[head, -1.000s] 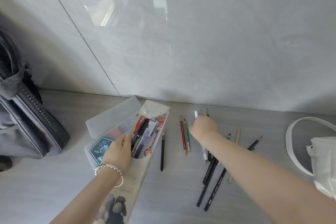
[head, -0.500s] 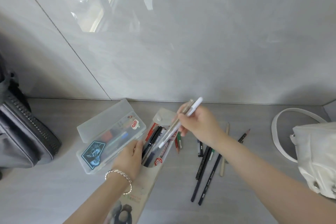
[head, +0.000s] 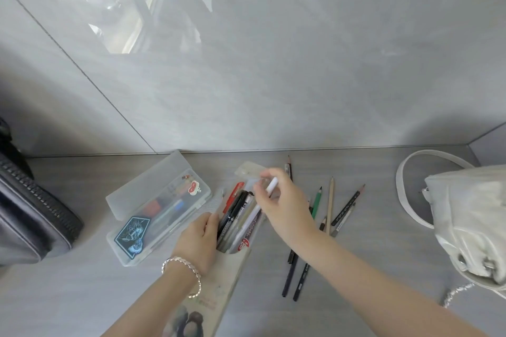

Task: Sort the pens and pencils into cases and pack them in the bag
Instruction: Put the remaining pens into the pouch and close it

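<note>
The dark bag (head: 32, 216) on the left is cut off by the left edge, and the white bag (head: 471, 216) on the right by the right edge. The pouch (head: 227, 276) runs off the near edge, its printed figure half lost. The right hand (head: 284, 205) covers the middle of the pen (head: 272, 185) it pinches (its fingertips are blurred) and hides parts of several pencils (head: 330, 200) behind it. The left hand (head: 200, 238) hides the pouch's left side. What lies in the frosted box (head: 153, 180) shows only as coloured smears. Lettering on the black pencils is too small to read.
</note>
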`<state>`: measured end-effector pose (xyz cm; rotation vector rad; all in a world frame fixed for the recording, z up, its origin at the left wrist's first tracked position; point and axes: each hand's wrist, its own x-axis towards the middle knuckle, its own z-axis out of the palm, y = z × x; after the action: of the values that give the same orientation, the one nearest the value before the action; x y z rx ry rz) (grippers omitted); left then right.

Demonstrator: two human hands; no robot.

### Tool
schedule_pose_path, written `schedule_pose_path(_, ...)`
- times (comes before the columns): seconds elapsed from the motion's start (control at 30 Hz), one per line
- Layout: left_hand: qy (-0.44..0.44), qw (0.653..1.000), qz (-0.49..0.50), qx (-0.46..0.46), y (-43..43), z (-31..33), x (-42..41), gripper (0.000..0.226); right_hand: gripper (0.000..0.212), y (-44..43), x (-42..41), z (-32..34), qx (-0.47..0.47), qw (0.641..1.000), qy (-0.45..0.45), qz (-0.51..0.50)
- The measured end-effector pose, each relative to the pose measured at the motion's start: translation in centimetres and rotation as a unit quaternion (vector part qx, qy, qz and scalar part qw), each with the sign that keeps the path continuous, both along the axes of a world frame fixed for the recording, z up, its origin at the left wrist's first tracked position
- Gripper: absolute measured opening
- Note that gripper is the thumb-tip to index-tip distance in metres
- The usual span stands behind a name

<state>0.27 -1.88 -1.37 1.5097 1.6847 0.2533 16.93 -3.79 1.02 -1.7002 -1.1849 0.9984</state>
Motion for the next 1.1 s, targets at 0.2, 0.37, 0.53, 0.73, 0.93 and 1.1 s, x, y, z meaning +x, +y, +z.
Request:
schedule_pose_path(0.2,-0.004,1.0,0.025,0.017,1.3,0.2,-0.4,0.038,0.052,0.8,-0.9,-1.9,0.114,0.951,-0.244,0.152)
schedule_pose_path(0.37,-0.007,0.998,0.06,0.026,1.9,0.1,-1.6,0.04,0.033,2.1,1.9,-3.7,0.07,0.986,-0.149,-0.001)
schedule_pose_path(0.53,0.012,0.998,0.068,0.011,2.0,0.2,-2.2,0.04,0.023,4.2,4.5,-7.3,-0.188,0.931,-0.312,0.021)
schedule_pose_path(0.73,0.018,0.998,0.066,0.004,2.1,0.2,-2.5,0.04,0.021,5.5,4.0,-8.0,-0.213,0.895,-0.385,0.068)
schedule_pose_path(0.93,0.019,0.999,0.051,0.006,1.7,-0.2,-2.0,0.04,0.051,4.3,3.7,-6.4,-0.197,0.96,-0.199,-0.027)
schedule_pose_path(1.1,0.032,0.999,0.031,-0.001,1.0,-0.6,-1.3,0.04,0.071,1.6,2.7,-1.9,-0.041,0.996,-0.009,-0.082)
